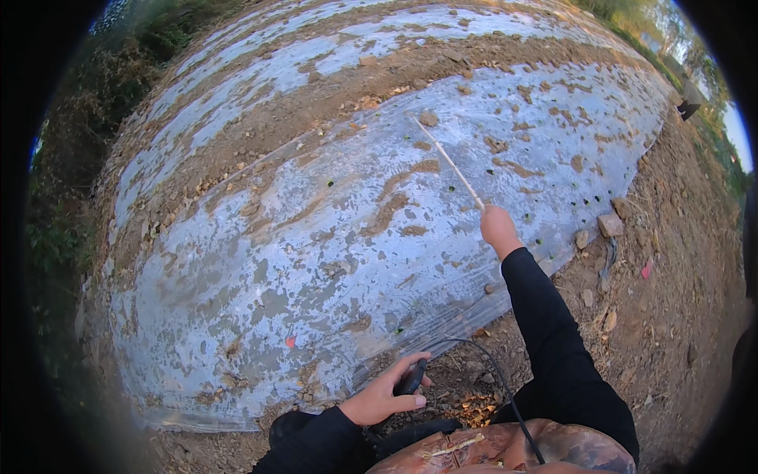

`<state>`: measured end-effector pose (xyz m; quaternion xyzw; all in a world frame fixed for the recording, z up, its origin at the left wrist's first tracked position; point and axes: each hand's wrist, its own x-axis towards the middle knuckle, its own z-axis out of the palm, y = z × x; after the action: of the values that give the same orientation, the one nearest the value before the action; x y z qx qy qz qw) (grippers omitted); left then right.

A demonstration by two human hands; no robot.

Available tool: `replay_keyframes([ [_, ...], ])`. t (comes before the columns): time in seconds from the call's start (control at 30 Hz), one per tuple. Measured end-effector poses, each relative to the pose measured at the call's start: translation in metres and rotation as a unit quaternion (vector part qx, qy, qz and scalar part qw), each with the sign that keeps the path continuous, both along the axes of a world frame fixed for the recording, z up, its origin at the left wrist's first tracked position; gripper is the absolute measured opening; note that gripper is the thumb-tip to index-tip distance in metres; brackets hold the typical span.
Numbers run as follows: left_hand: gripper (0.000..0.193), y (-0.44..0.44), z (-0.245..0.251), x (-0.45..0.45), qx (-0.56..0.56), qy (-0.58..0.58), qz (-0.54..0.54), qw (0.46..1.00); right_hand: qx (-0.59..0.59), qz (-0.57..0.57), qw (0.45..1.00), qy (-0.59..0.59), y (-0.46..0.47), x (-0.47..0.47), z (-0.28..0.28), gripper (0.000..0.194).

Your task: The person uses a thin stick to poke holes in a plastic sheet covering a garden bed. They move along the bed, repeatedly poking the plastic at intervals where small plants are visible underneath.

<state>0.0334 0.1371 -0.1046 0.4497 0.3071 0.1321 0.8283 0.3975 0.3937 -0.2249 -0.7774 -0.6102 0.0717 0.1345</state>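
My right hand [499, 229] is closed around the near end of a thin pale stick [452, 163], whose far tip touches or hovers over the plastic mulch film [367, 284] beside a clod of soil [428, 118]. Small green seedlings or leaves show at spots on the film. Low in the view, my left hand [388, 391] grips a small dark oval device [410, 377] between thumb and fingers, near the film's edge. A black cable [500, 373] loops from near the film's edge to my patterned clothing.
Stones [610, 225] lie along the film's right edge, with bare soil [681, 296] beyond. A soil furrow [266, 127] separates this bed from other film-covered rows. Dark bushes stand at the left. A person [691, 98] is far off at the upper right.
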Motion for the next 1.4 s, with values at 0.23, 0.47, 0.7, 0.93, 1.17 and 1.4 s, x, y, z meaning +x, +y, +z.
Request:
replay_keyframes([
  [0.23,0.079,0.003,0.0,0.006,-0.007,0.008,-0.005,1.0,-0.053,0.017,0.997,-0.054,0.001,-0.004,0.003,0.017],
  [0.47,0.081,0.003,-0.002,0.013,-0.012,0.002,0.01,1.0,-0.017,0.015,0.998,-0.053,-0.005,0.003,-0.01,0.017],
  [0.7,0.079,0.006,-0.005,0.015,-0.014,0.0,-0.004,1.0,-0.011,0.014,0.997,-0.074,-0.028,0.013,-0.008,0.018],
  [0.93,0.079,0.006,-0.006,0.019,-0.006,0.015,-0.011,1.0,-0.045,0.014,0.995,-0.084,-0.032,0.014,0.003,0.017],
  [1.17,0.079,0.008,-0.002,0.019,-0.02,0.011,-0.009,1.0,-0.023,0.009,0.997,-0.077,-0.03,0.014,0.008,0.017],
  [1.4,0.079,0.007,-0.006,0.019,0.001,0.019,-0.016,1.0,-0.006,-0.013,0.996,-0.09,-0.025,0.036,0.002,0.017],
])
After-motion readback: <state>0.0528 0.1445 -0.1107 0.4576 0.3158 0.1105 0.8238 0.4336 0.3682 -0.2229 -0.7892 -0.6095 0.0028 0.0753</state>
